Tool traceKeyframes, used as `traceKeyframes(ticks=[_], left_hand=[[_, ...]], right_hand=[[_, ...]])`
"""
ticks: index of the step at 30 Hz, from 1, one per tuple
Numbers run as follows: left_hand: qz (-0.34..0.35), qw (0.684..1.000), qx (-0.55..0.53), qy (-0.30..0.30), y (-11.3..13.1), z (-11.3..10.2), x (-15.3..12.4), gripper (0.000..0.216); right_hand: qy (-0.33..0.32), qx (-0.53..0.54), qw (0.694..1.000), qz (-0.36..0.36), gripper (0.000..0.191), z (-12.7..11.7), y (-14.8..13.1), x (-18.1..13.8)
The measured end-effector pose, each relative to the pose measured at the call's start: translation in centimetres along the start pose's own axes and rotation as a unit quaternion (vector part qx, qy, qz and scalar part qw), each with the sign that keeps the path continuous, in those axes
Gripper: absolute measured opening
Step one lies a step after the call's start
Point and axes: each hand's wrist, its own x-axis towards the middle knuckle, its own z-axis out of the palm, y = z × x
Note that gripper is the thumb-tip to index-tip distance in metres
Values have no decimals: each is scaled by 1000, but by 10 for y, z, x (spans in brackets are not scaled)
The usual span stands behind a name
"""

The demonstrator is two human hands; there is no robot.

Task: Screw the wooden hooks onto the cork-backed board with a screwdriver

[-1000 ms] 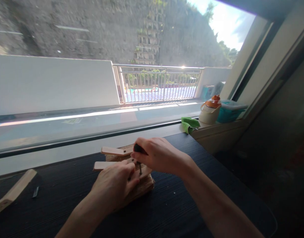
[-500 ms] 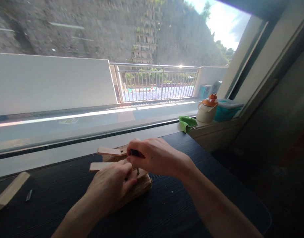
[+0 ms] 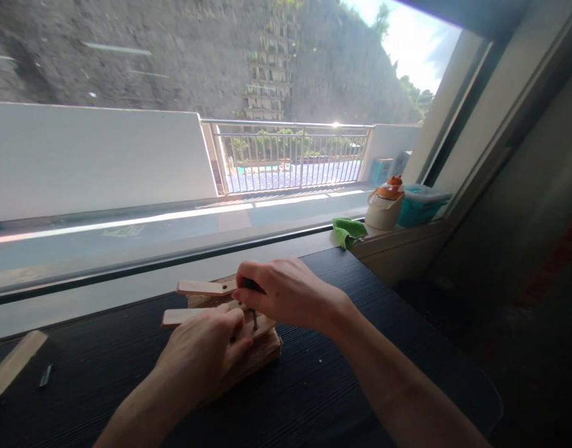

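A small wooden assembly point(image 3: 206, 288) of light slats on a darker block lies on the dark table point(image 3: 314, 386) in front of me. My left hand point(image 3: 201, 354) presses down on the block and slats, fingers curled over them. My right hand point(image 3: 281, 292) is closed round a dark-handled screwdriver point(image 3: 252, 306), held upright with its metal tip on the top slat.
A loose wooden slat point(image 3: 10, 367) and a small dark metal piece point(image 3: 45, 375) lie at the table's left. On the window sill at the right sit a green cloth point(image 3: 347, 230), a white pot with an orange lid point(image 3: 383, 208) and a teal box point(image 3: 421, 208).
The view has drifted a little to the right, so everything sits slightly further left. Both hands keep their hold on the wood and the screwdriver.
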Motion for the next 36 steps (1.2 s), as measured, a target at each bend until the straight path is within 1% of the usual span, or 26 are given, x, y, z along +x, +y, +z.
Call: traceKeyframes(ticks=[3, 7, 10, 14, 18, 22, 25, 27, 32, 36], left_hand=[[-2, 1000, 1, 4, -1, 2, 1, 26], [8, 1000, -14, -8, 1, -1, 2, 23], [11, 1000, -13, -12, 3, -4, 1, 22], [-1, 1000, -4, -8, 5, -6, -2, 19], [-8, 1000, -1, -20, 4, -6, -2, 21], [7, 1000, 3, -9, 1, -2, 0, 25], [0, 1000, -1, -9, -1, 3, 2, 29], [7, 1000, -13, -3, -2, 5, 2, 30], [1, 1000, -3, 2, -3, 4, 2, 25], [-1, 1000, 3, -4, -3, 2, 1, 20]], right_hand=[[-32, 5, 999, -24, 24, -5, -5, -6], [-33, -4, 999, -18, 22, -7, -6, -8], [-27, -4, 1000, -2, 25, -6, -1, -3], [-4, -15, 999, 38, 29, -3, 7, 3], [6, -10, 998, 60, 27, 2, 9, 5], [-10, 17, 1000, 22, 25, 1, 2, 2], [-42, 3, 999, -6, 27, -4, -4, -3], [-54, -8, 998, -10, 26, -7, -7, -5], [-31, -11, 999, 2, 29, -5, -4, -2], [-2, -16, 999, 40, 36, -1, 4, 4]])
